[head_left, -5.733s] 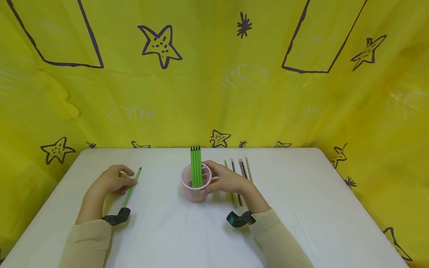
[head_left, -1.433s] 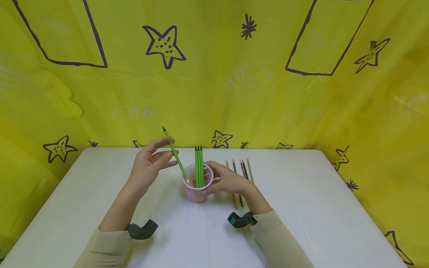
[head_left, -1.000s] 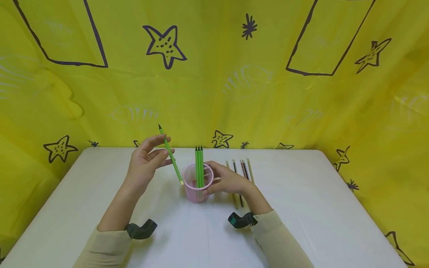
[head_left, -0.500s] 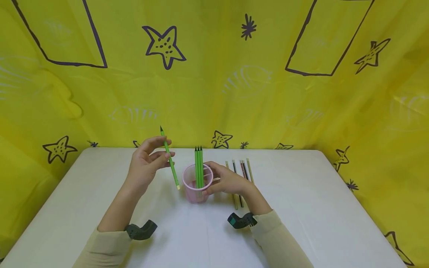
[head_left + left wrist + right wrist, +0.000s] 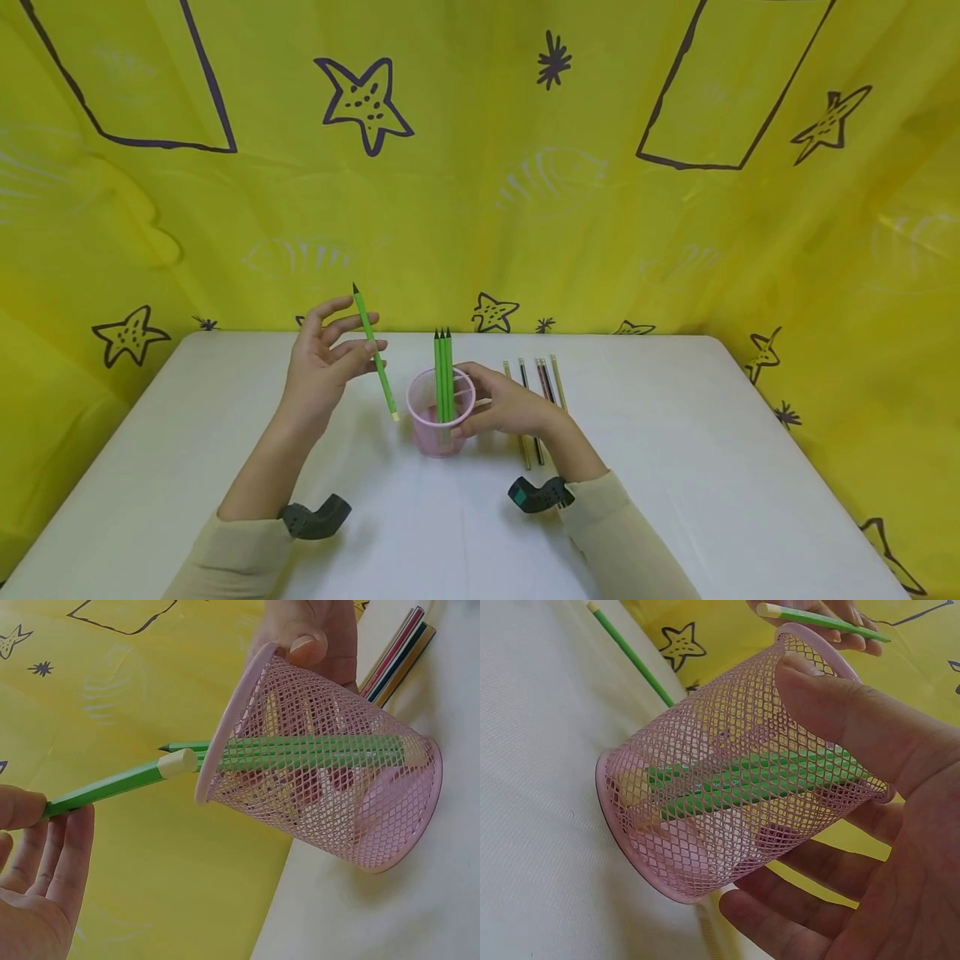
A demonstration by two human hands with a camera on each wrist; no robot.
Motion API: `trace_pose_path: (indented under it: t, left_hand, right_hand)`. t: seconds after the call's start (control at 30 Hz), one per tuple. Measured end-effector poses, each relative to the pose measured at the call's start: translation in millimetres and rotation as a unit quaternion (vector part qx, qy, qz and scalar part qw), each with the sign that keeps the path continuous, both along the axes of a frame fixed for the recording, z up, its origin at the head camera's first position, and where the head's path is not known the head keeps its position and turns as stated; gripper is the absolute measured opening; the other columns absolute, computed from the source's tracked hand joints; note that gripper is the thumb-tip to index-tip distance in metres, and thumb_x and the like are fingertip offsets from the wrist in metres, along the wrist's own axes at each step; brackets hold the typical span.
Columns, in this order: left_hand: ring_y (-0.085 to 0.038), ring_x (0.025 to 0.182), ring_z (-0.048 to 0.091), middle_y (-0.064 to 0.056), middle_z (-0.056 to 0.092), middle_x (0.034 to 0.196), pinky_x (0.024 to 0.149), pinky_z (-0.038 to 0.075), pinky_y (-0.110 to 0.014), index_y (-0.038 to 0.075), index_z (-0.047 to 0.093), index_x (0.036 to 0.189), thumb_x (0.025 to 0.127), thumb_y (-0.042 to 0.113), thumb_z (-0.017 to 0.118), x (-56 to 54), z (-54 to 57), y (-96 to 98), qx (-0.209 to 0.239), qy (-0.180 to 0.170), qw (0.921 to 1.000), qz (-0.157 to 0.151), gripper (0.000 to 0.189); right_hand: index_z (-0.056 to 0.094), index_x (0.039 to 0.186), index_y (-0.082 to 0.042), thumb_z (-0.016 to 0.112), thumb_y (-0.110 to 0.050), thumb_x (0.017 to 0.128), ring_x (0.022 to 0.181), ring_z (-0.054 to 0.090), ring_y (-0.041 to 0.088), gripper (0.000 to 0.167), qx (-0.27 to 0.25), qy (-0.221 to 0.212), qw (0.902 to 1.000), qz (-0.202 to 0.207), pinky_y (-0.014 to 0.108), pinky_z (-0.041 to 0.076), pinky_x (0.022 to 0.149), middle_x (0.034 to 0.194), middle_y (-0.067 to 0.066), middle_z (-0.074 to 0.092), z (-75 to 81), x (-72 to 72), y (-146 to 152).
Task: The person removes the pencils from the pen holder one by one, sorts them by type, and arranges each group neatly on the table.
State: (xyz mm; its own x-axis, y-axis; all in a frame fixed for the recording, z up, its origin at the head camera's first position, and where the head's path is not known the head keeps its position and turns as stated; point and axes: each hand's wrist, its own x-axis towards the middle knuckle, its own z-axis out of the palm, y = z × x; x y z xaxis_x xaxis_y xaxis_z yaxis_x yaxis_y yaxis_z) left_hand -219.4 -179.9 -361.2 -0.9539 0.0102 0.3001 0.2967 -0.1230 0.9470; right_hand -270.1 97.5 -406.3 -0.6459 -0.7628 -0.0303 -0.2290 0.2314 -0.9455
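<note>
Left hand pinched pencil, thumb against fingers, eraser down. Cup was just right of that grip, right hand curled round its side (three green pencils inside); loose pencils lay partly behind right hand.

A star-printed yellow curtain rises behind the far edge of the white desk. Gold and dark pencils lie toward that edge, right of centre.
</note>
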Motion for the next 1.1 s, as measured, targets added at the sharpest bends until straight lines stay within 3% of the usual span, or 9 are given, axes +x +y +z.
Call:
trace_pose_path:
  t: [0.5, 0.73, 1.1]
  left_hand:
    - [-0.012, 0.097, 0.071, -0.006, 0.060, 0.129, 0.082, 0.060, -0.032, 0.010, 0.041, 0.148, 0.096, 0.001, 0.063, 0.1, 4.4, -8.6, -0.008, -0.015, 0.9998, 0.001, 0.057]
    - [-0.012, 0.097, 0.072, -0.004, 0.060, 0.128, 0.082, 0.060, -0.033, 0.004, 0.046, 0.144, 0.095, 0.004, 0.066, -0.8, 6.6, -21.3, -0.019, -0.033, 0.9993, -0.007, 0.053]
    - [-0.014, 0.099, 0.071, -0.008, 0.059, 0.125, 0.082, 0.060, -0.032, 0.005, 0.043, 0.144, 0.095, 0.008, 0.067, 1.3, 11.9, -37.5, -0.044, -0.041, 0.9980, -0.021, 0.054]
  right_hand:
    - [0.041, 0.147, -0.013, 0.082, -0.007, 0.078, 0.125, 0.055, 0.027, 0.080, 0.006, 0.002, 1.0000, -0.005, 0.041, 0.050, 0.103, 0.138, 0.010, 0.055, -1.1, -0.6, -0.2]
    - [0.041, 0.146, -0.013, 0.082, -0.007, 0.079, 0.125, 0.055, 0.027, 0.079, 0.004, 0.004, 1.0000, 0.000, 0.041, 0.050, 0.102, 0.138, 0.012, 0.054, -1.4, -1.5, -1.1]
    - [0.041, 0.146, -0.013, 0.082, -0.005, 0.079, 0.125, 0.055, 0.028, 0.079, 0.004, 0.000, 1.0000, -0.002, 0.040, 0.050, 0.103, 0.139, 0.012, 0.054, -1.6, -1.4, -0.8]
